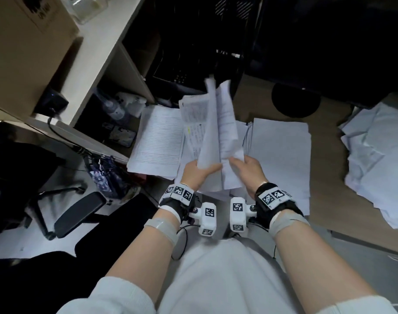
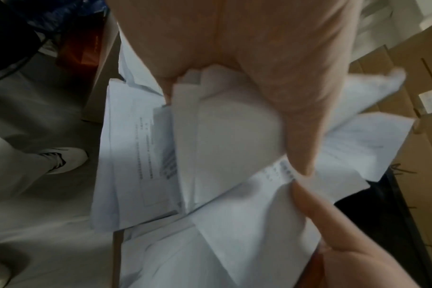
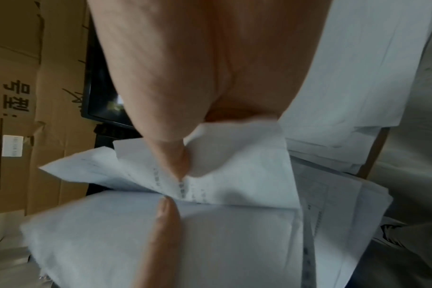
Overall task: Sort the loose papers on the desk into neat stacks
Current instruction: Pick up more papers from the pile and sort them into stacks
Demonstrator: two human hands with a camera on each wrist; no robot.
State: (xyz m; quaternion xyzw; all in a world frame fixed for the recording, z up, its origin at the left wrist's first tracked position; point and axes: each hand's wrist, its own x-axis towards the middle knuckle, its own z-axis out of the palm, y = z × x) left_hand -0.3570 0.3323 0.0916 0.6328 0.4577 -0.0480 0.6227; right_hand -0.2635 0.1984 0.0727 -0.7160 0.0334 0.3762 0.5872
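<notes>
Both hands hold loose white sheets raised above the desk. My left hand grips a bundle of papers by its near edge, thumb pressed across the top sheet. My right hand pinches a printed sheet beside it, thumb on the paper. The two sets fan apart at the top. Beneath lie a lined-form stack, a printed stack and a plain stack.
A messy heap of crumpled sheets covers the right end of the brown desk. A round black monitor base stands behind the stacks. Left are a shelf unit, a cardboard box and an office chair.
</notes>
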